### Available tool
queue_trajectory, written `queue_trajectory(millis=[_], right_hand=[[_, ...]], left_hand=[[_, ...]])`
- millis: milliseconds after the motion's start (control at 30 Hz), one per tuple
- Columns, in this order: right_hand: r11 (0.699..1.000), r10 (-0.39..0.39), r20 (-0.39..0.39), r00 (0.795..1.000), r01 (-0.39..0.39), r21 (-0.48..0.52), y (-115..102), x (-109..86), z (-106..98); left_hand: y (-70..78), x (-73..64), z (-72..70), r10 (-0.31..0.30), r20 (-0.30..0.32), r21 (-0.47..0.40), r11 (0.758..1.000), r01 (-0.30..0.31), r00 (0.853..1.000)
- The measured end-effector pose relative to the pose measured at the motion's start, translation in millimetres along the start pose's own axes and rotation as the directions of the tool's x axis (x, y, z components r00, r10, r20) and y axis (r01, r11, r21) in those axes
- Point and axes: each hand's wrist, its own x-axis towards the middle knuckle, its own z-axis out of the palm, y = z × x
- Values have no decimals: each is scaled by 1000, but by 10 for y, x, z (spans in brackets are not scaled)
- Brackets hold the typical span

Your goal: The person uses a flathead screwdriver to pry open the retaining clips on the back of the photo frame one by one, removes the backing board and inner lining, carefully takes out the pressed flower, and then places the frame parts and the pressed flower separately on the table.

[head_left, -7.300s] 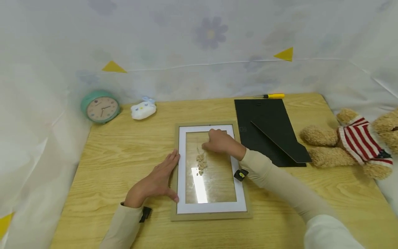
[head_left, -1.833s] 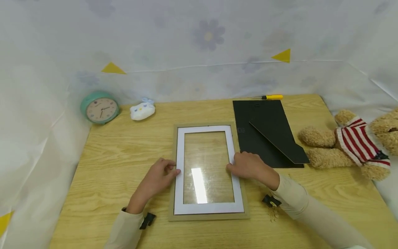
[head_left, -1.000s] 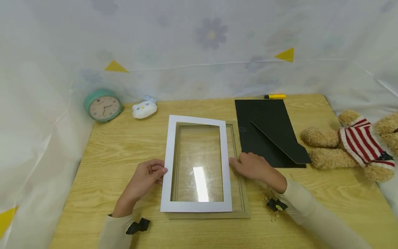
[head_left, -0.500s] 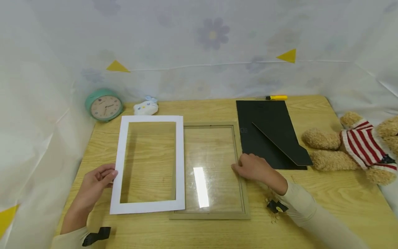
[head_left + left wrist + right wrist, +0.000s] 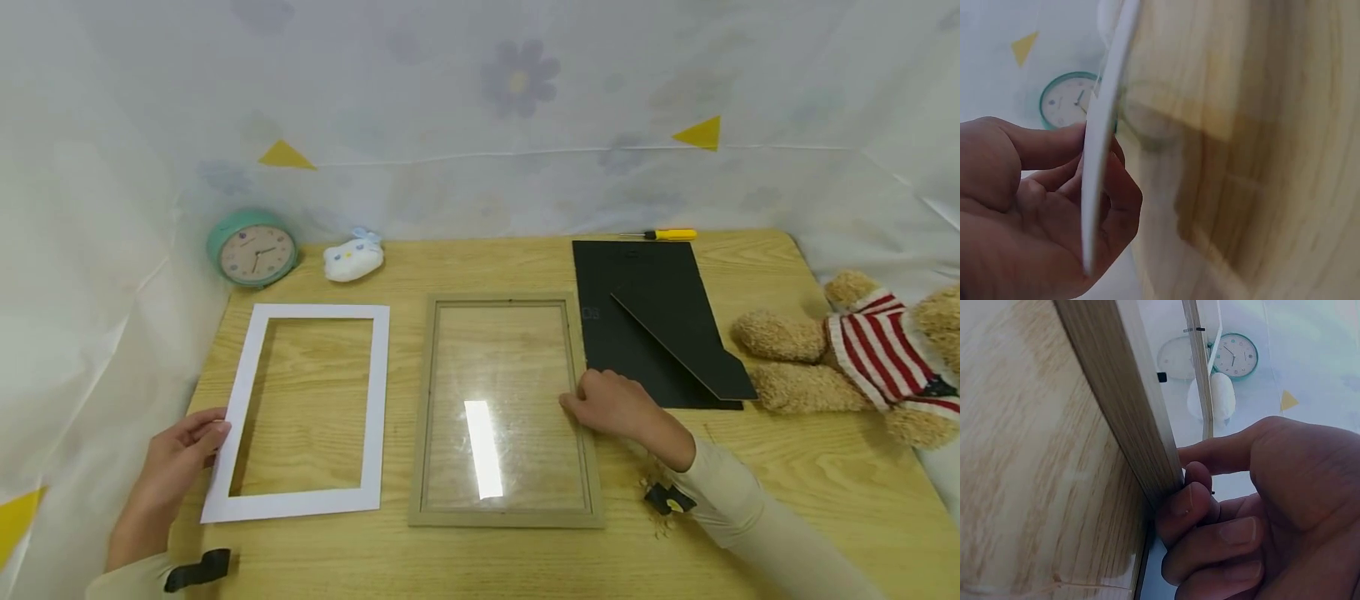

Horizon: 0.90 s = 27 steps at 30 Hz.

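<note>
My left hand (image 5: 167, 471) pinches the left border of a white picture mat (image 5: 300, 505) between thumb and fingers. In the left wrist view the mat (image 5: 1100, 137) appears edge-on, tilted up from the wooden table. To its right lies a wooden picture frame (image 5: 506, 518) with a glass pane (image 5: 517, 375) reflecting a bright strip of light. My right hand (image 5: 618, 412) grips the frame's right rail, thumb over the inner edge and fingers curled against the outer side, as the right wrist view shows on the rail (image 5: 1125, 394). A dried flower sprig (image 5: 660, 523) lies partly hidden under my right wrist.
A black backing board (image 5: 630, 275) with its stand flap lies right of the frame, a yellow-handled screwdriver (image 5: 671, 235) behind it. A teddy bear (image 5: 873, 354) lies far right. A green clock (image 5: 255, 250) and a white plush (image 5: 354, 260) stand back left.
The sprig has gone from over the glass to the table on the right. My left hand has lifted the mat out of the frame and carried it left; my right hand now stays at the frame's right rail.
</note>
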Motion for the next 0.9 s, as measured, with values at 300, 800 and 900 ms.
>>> queue_trajectory(millis=[300,800,900], right_hand=[[1000,11,12,1000,-11,14,24,1,-36],[999,32,-34,999,-31,24,47,-53,-29],[999,8,-36,999,-6,37,57,-47,-15]], left_hand=[[41,27,21,52,-120,255,967,-19,991],[71,71,125,70,-157,440,898,6,985],[97,68,144,57,-162,437,899,19,985]])
